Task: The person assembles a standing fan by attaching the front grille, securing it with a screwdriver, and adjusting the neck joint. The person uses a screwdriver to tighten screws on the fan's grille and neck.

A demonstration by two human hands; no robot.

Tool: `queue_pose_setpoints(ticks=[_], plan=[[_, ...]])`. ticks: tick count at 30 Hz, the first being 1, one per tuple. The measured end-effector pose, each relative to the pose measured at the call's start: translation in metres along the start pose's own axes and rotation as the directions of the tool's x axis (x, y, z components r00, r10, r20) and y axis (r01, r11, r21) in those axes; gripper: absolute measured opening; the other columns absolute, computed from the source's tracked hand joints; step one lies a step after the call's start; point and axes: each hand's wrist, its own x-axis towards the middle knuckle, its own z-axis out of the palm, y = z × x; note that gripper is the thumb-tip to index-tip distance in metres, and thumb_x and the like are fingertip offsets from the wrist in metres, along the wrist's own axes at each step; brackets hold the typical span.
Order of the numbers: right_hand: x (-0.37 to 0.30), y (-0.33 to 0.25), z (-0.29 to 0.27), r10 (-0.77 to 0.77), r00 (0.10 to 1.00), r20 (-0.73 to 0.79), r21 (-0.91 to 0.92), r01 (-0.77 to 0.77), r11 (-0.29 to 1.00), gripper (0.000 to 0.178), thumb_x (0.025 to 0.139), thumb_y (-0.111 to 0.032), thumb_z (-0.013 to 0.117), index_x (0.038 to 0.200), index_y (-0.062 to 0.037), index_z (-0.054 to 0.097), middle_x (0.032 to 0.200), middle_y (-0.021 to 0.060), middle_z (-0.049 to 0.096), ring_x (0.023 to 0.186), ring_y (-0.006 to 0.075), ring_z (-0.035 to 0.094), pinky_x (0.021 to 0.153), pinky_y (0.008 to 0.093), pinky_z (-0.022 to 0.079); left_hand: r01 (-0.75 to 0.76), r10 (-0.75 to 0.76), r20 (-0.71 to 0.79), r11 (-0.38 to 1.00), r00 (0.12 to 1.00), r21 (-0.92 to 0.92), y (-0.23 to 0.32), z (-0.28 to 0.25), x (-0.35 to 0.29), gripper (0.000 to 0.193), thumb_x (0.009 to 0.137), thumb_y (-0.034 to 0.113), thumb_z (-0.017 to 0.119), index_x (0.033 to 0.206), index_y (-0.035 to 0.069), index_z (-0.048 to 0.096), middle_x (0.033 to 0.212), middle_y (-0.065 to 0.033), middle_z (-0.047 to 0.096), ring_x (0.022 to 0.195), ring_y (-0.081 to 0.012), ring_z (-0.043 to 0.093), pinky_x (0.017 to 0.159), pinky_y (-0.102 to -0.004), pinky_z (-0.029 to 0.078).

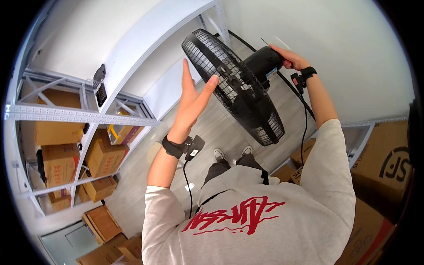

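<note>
A black fan with a round wire grille hangs tilted in front of me, its grille facing left and its motor housing facing right. My right hand grips the back end of that housing, thumb below and fingers over the top. A thin pin-like piece sticks up beside those fingertips. Close by the grille's left face, my left hand is spread, thumb and fingers apart. The thumb tip overlaps the grille; whether it touches, I cannot tell. A dark pole and cable run behind the fan.
White metal shelving stands on the left, holding several cardboard boxes. A small black device sits on its upper board. More large cartons are stacked at right. My shoes stand on the grey floor. Both wrists wear strapped black devices with cables.
</note>
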Motion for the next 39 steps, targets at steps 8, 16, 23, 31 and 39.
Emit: queue_pose_setpoints(ticks=[8,16,23,31,39], plan=[[-0.025,0.007,0.007,0.073,0.997,-0.004,0.053,-0.073,0.996,0.055,0.082,-0.068,0.061,0.062,-0.0204,0.043,0.051,-0.0090,0.036,0.039,0.0003,0.029,0.033,0.0158,0.017,0.004,0.053,0.159,0.940,0.986,-0.340,-0.002,0.003,0.017,0.101,0.091,0.034,0.067,0.154,0.006,-0.007,0.159,-0.0216,0.006,0.135,-0.0326,0.039,0.107,-0.0418,0.038],[-0.069,0.037,0.029,0.048,0.972,-0.228,0.273,0.017,0.962,0.045,0.080,-0.064,0.065,0.071,-0.0232,0.048,0.058,-0.0103,0.034,0.043,0.0007,0.025,0.037,0.0164,0.018,0.023,0.098,0.390,0.956,0.916,-0.294,0.017,-0.013,0.063,0.090,0.093,0.024,0.065,0.153,0.002,0.001,0.157,-0.0198,0.018,0.123,-0.0264,0.052,0.094,-0.0333,0.049],[-0.111,0.064,0.090,0.263,0.867,-0.424,0.619,0.066,0.782,0.040,0.079,-0.057,0.070,0.080,-0.0206,0.054,0.060,-0.0088,0.037,0.042,-0.0002,0.028,0.036,0.0152,0.017,-0.040,0.183,0.713,0.976,0.677,-0.213,0.009,-0.046,0.161,0.078,0.094,0.023,0.062,0.154,0.005,0.016,0.151,-0.0106,0.037,0.121,-0.0191,0.051,0.086,-0.0314,0.052],[-0.159,0.070,0.196,0.416,0.621,-0.664,0.714,0.362,0.600,0.043,0.077,-0.054,0.075,0.092,-0.0170,0.058,0.065,-0.0066,0.042,0.044,0.0003,0.031,0.037,0.0156,0.020,-0.095,0.404,0.882,0.915,0.244,-0.392,0.003,-0.012,0.245,0.068,0.091,0.035,0.063,0.146,0.004,0.036,0.140,-0.0107,0.050,0.119,-0.0207,0.055,0.086,-0.0363,0.053],[-0.188,0.061,0.263,0.575,0.430,-0.695,0.700,0.587,0.407,0.035,0.079,-0.049,0.076,0.089,-0.0221,0.057,0.061,-0.0096,0.039,0.043,0.0013,0.030,0.037,0.0166,0.018,-0.050,0.242,0.944,0.964,-0.222,-0.259,0.017,0.081,0.316,0.067,0.099,0.040,0.053,0.154,0.013,0.024,0.119,0.0028,0.053,0.089,-0.0062,0.048,0.066,-0.0205,0.044]])
